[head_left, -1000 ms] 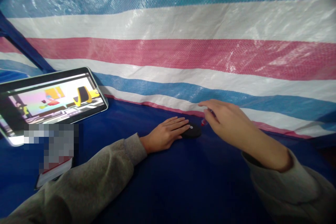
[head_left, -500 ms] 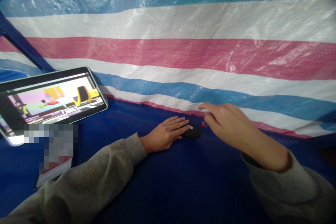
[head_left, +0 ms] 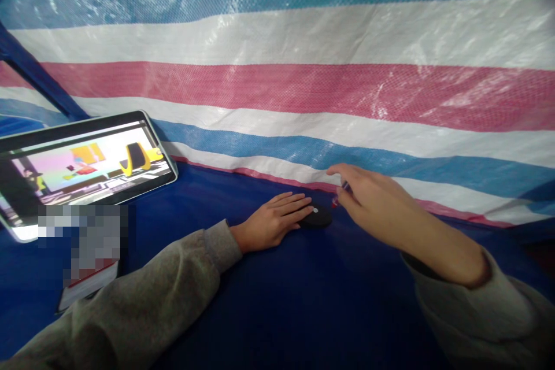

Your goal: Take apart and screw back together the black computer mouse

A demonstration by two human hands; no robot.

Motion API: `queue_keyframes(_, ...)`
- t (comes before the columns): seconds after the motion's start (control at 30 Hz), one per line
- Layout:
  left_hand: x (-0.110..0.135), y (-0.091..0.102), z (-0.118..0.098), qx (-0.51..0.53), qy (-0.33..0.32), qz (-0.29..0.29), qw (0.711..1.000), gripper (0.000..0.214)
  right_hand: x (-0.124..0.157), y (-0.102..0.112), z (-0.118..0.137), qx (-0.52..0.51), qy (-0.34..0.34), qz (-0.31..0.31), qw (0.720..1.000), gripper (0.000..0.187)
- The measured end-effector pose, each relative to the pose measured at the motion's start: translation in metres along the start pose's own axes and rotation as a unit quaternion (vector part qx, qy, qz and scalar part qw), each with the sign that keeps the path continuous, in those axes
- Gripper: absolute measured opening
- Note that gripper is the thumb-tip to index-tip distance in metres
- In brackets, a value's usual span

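Note:
My left hand lies flat on the dark blue surface, fingers stretched out and their tips resting on the left edge of a small black oval object with a white dot on top. My right hand hovers just to the right of it, thumb and fingers pinched around a small thin red-tipped item whose tip points down beside the black object. Most of that item is hidden by the fingers. Both arms wear grey sleeves.
A tablet showing a bright cartoon picture leans at the left, above a book with a red and white edge. A striped blue, white and red woven tarp rises behind the hands. A dark blue bar slants at the far left.
My right hand dipped slightly and then rose again, with the red-tipped item showing more between the fingers now. My left hand and the black object have stayed in place.

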State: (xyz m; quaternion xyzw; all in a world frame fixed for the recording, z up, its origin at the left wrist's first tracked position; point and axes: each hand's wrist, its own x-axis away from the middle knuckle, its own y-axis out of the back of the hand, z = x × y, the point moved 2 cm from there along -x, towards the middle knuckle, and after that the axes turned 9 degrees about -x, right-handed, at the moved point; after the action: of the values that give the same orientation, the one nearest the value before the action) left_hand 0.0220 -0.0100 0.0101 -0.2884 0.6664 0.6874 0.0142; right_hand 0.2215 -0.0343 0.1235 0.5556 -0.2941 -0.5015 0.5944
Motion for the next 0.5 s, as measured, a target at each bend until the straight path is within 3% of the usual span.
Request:
queue_keyframes(0.17, 0.0002, 0.0004, -0.0003, 0.0, 0.001, 0.001, 1.0, 0.046, -0.0006, -0.0011, 0.0008, -0.013, 0.035, 0.003, 0.999, 0.032)
queue_keyframes(0.5, 0.0003, -0.0006, 0.0001, 0.001, 0.001, 0.003, 1.0, 0.046, -0.0014, 0.0014, 0.0004, 0.014, 0.004, -0.004, 1.0, 0.034)
